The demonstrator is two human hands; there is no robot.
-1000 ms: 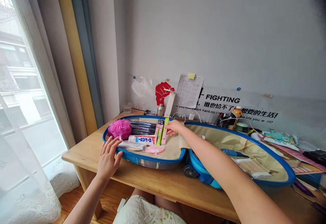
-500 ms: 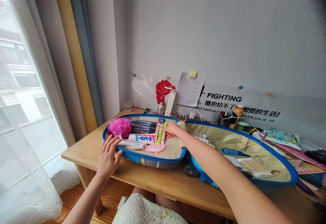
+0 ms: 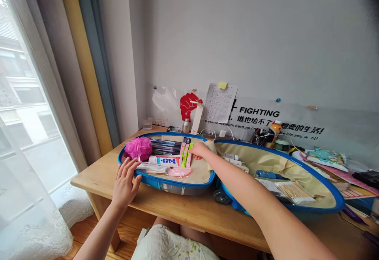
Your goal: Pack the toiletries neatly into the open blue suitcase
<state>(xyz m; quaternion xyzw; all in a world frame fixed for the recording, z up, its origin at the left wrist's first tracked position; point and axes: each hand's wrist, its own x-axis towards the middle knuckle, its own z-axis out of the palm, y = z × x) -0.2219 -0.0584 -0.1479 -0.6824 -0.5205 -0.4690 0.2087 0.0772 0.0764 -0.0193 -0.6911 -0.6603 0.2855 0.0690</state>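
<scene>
My left hand (image 3: 126, 181) rests with spread fingers on the near left rim of an open blue suitcase (image 3: 166, 182). My right hand (image 3: 199, 150) reaches into that same half, its fingers curled closed at the upper end of a slim pink packet (image 3: 188, 161). The fingertips are partly hidden. Just left of it lie a green packet (image 3: 184, 160) and another pink packet (image 3: 181, 151). A toothpaste tube (image 3: 164, 160), a purple bath puff (image 3: 138, 148), dark wrapped items (image 3: 166, 146) and a pale pink oval item (image 3: 179, 172) lie around them.
The suitcase's right half (image 3: 340, 201) holds a cotton swab pack (image 3: 296, 193), a blue tube (image 3: 268, 174) and white tubes (image 3: 231, 156). A wheel (image 3: 221, 197) sits near the table edge (image 3: 177, 212). Behind stand a metal bottle (image 3: 186, 126) and a white lamp (image 3: 197, 118).
The view has shifted slightly. Both hands and the suitcase contents stay in nearly the same places, with my right hand still at the pink packet.
</scene>
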